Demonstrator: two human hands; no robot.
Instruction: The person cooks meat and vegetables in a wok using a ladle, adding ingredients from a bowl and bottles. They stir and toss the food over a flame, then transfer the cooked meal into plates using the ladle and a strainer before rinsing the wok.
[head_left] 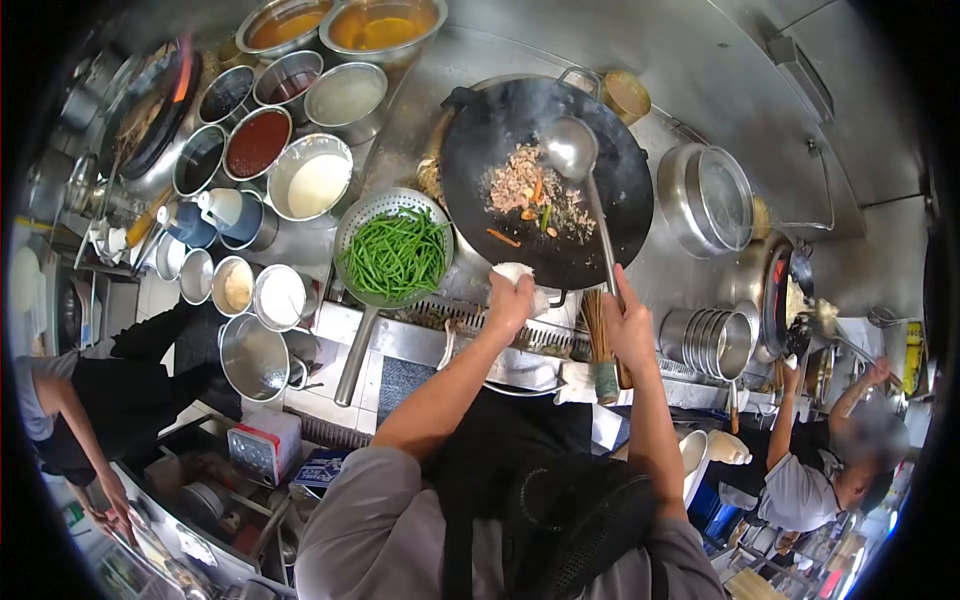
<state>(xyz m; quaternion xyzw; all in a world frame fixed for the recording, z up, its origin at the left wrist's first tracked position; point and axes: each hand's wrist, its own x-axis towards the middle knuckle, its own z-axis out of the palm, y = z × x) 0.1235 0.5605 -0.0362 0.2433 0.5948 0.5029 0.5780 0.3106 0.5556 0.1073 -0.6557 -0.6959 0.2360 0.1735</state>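
My left hand (510,300) is closed around a folded white cloth (516,271) at the near rim of a black wok (610,235). In my right hand (630,335) is the long handle of a metal ladle (570,148), whose bowl rests inside the wok, toward the far side. Minced meat (515,182) with orange and green pepper pieces lies in the wok, and faint steam rises. Left of the wok, a perforated strainer (357,355) holds a heap of green beans (395,252). Below my right hand stands a bamboo brush (600,335).
Metal pots of sauces, including red sauce (258,143) and white powder (280,297), crowd the left. Stacked metal bowls (708,342) and large pans (715,200) stand right. One co-worker (800,490) cooks at right; another person (75,400) stands at left.
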